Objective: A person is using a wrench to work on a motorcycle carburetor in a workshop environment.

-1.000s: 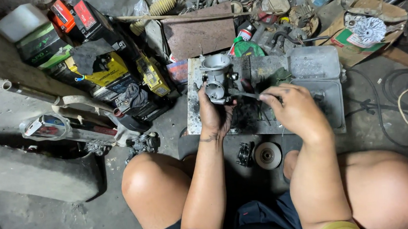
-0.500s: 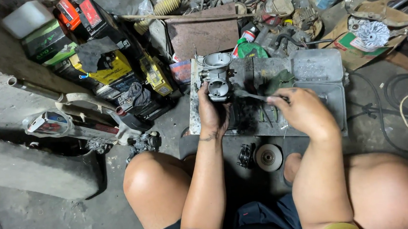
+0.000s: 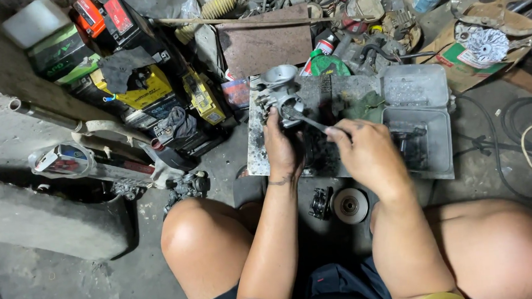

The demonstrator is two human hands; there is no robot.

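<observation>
A grey metal carburettor (image 3: pixel 279 88) stands on a dirty metal tray (image 3: pixel 416 88) on the floor in front of my knees. My left hand (image 3: pixel 281 147) grips the carburettor from below, fingers wrapped round its body. My right hand (image 3: pixel 368 155) is closed on a thin dark tool (image 3: pixel 306 121), held like a pen. The tool's tip rests against the side of the carburettor.
Several old batteries (image 3: pixel 129 84) are heaped at the back left beside a pipe (image 3: pixel 45 114). A brown board (image 3: pixel 264 45), cans and engine parts lie behind the tray. A round metal part (image 3: pixel 350 204) sits between my knees. Cables (image 3: pixel 524 146) coil at the right.
My right hand with the tool has shifted slightly left and down toward the carburettor. The left hand keeps its grip.
</observation>
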